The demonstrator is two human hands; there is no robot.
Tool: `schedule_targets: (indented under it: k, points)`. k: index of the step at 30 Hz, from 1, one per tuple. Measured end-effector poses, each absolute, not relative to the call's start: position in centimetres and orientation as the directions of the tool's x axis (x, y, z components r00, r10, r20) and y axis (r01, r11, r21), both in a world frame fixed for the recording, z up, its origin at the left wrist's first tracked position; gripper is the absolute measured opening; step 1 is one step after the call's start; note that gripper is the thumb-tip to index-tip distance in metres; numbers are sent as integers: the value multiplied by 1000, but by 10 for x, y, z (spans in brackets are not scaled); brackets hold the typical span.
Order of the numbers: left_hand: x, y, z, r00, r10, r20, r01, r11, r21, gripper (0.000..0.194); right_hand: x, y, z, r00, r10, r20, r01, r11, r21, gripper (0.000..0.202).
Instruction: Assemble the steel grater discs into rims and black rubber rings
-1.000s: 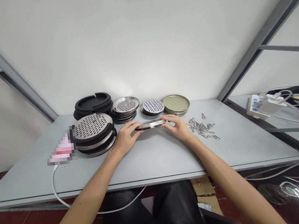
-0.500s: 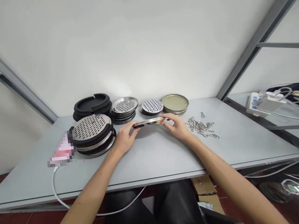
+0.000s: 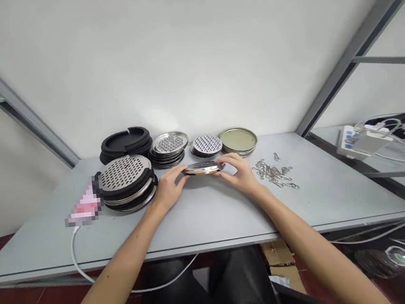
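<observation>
A round metal disc (image 3: 204,168) is held nearly level above the grey table, its rim silver with a bit of orange below. My left hand (image 3: 169,187) pinches its left edge between thumb and fingers. On the opposite edge, my right hand (image 3: 239,173) grips in the same way. Behind the disc lies a small stack of silver grater plates (image 3: 206,144). To its left are wider perforated plates (image 3: 169,143), and to its right a stack of olive-green round lids (image 3: 238,139). Several metal clips (image 3: 272,173) lie loose beyond my right hand.
Black rings (image 3: 125,142) are stacked at the back left, behind a stack topped by a perforated disc (image 3: 125,173). A blurred pink object (image 3: 85,204) has a white cable. A power strip (image 3: 348,142) sits at the right.
The disc has tilted, so its dark upper face now shows, and it sits slightly lower. Both hands keep their hold on it.
</observation>
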State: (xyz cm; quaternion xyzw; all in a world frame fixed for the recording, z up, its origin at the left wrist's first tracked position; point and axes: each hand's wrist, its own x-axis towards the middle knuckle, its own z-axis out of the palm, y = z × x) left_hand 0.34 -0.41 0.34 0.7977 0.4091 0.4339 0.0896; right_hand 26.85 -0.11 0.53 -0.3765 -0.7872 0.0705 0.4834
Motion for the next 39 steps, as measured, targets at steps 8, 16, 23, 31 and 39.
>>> schedule_targets:
  k: [8, 16, 23, 31, 39]
  points:
    - [0, 0, 0, 214, 838, 502, 613, -515, 599, 30, 274, 6, -2, -230, 724, 650, 615, 626, -479, 24]
    - [6, -8, 7, 313, 705, 636, 597, -667, 445, 47, 268, -1, 4, -280, 599, 750, 620, 709, -335, 25]
    - [8, -12, 6, 406, 670, 621, 556, -720, 414, 32, 257, -9, 6, -377, 549, 746, 603, 757, -252, 22]
    - [6, -6, 4, 326, 731, 600, 533, -666, 522, 32, 268, 2, 0, -248, 715, 654, 665, 617, -422, 35]
    - [6, -8, 6, 329, 728, 601, 597, -654, 465, 50, 267, 1, 1, -261, 648, 715, 626, 678, -386, 28]
